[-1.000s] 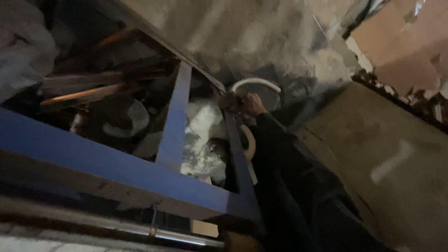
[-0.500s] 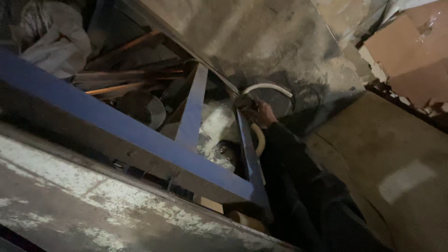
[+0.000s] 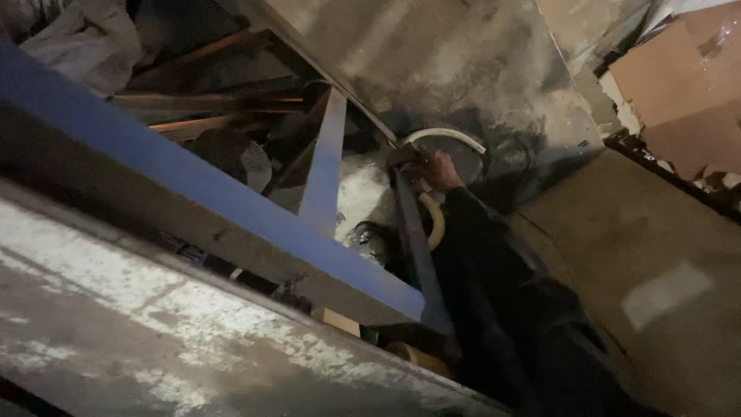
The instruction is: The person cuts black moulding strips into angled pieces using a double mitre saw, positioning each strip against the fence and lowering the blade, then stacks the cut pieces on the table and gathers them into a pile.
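We look from our head camera steeply down over a blue metal frame [image 3: 231, 208], fairly near, facing into a dim cluttered space; only one view.

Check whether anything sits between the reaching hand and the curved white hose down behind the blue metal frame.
Nothing visible does. The right hand already rests at the curved white hose, beside the blue metal frame bar. Whether the fingers close around the hose is too dark to tell. The left hand is out of view.

Right hand [image 3: 440, 168] far out, arm outstretched, dark-sleeved, fingers curled closed.
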Available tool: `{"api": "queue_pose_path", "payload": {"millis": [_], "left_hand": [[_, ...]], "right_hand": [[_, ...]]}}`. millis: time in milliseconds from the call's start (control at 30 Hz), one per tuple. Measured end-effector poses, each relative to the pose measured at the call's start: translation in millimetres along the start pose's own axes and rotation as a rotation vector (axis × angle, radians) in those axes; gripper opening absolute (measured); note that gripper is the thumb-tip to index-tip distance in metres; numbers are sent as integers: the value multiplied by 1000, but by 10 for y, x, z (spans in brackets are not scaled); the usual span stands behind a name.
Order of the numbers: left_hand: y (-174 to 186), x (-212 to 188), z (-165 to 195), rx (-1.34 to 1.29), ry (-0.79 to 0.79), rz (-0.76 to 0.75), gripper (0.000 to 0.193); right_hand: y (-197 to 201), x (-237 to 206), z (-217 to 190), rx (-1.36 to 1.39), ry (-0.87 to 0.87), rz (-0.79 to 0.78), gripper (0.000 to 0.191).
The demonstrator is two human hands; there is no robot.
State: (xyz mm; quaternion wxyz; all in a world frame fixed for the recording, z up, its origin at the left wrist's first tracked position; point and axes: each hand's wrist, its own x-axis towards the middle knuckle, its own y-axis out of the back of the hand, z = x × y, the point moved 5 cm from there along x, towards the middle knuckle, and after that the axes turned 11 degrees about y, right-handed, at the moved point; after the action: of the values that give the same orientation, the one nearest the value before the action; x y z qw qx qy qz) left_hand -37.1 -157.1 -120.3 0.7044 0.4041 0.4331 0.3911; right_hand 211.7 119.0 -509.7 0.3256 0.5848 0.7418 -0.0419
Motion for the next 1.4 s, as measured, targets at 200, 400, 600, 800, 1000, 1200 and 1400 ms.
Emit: {"api": "queue_pose_path", "payload": {"millis": [200,400,600,800,1000,1200,1400], "left_hand": [[196,-23,72,-23,25,10,45],[386,636,219,-134,154,41,43],[1331,1488,276,-284,133,61,50],[2249,519,158,-350,135,277,44],[1956,-614,-1019,-660,769,256,27],[1888,-602,-1824,-652,794,442,22],[1972,-85,-2211,-886,835,480,23]], "right_hand": [[-29,-83,-337,-124,73,29,49],[563,-514,-972,-391,-172,-7,43],[1987,-1482,-2337,-410,137,326,61],[2419,-2370,-3796,-540,633,595,49],[945,-2177,-4919,-656,684,307,64],[-294,-1732,-6041,-529,923,-31,82],[-710,-1202,-6701,-689,798,97,103]]}}
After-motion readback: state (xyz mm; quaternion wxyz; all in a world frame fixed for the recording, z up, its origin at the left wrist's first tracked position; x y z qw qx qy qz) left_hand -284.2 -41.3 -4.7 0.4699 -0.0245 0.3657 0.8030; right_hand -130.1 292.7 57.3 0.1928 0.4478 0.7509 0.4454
